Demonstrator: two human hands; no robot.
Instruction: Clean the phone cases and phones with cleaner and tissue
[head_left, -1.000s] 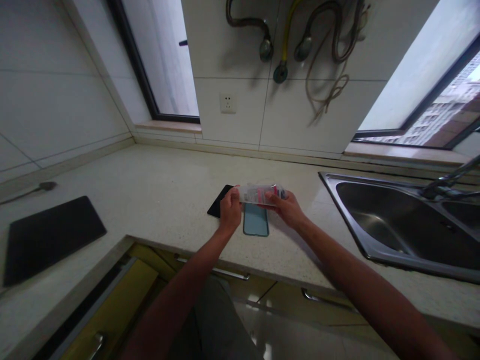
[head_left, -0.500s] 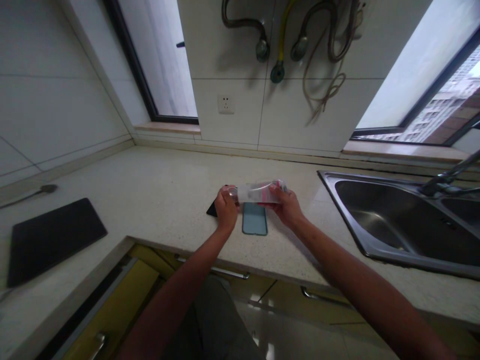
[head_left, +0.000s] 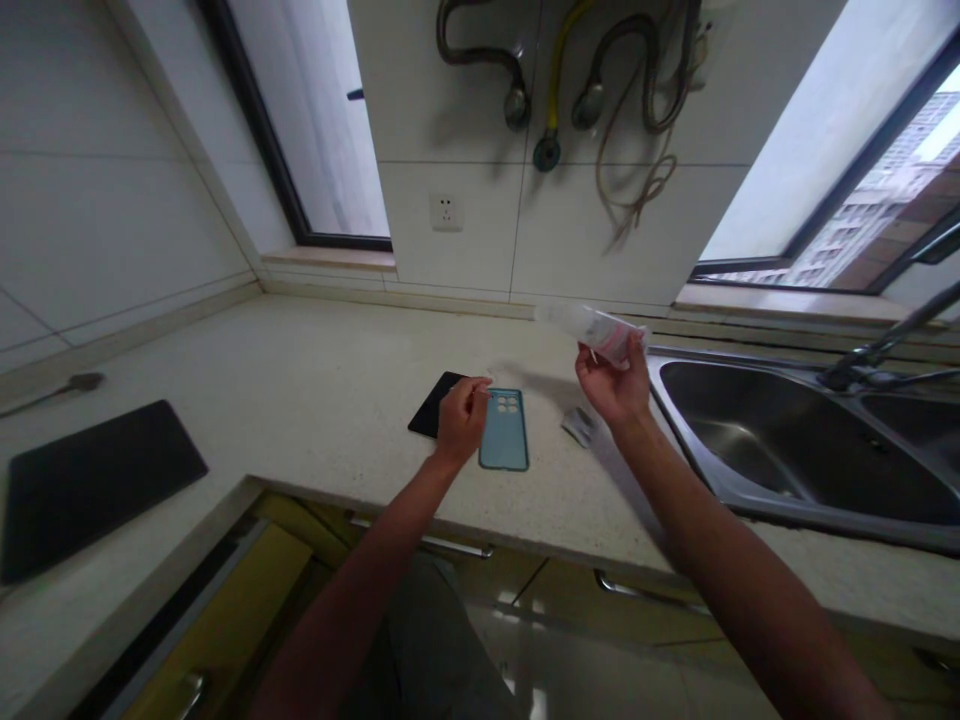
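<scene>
My right hand (head_left: pixel 613 380) grips a clear plastic packet with pink print (head_left: pixel 611 335), raised above the counter to the left of the sink. Fingers curled, my left hand (head_left: pixel 462 415) is over the right part of a black phone (head_left: pixel 435 402); whatever it may pinch is too small to make out. A teal phone case (head_left: pixel 504 435) with camera cutouts lies just right of that hand. Between the case and my right arm sits a small silvery-grey packet (head_left: pixel 577 426), its contents unclear.
The steel sink (head_left: pixel 750 430) with its tap (head_left: pixel 874 365) takes up the right side. A dark flat panel (head_left: pixel 105 485) lies on the left part of the pale counter (head_left: pixel 315 390). Hoses (head_left: pixel 551 100) hang from the back wall.
My hands have moved apart. The right hand carried the plastic packet up and right, away from my left hand. A small silvery-grey packet now shows on the counter.
</scene>
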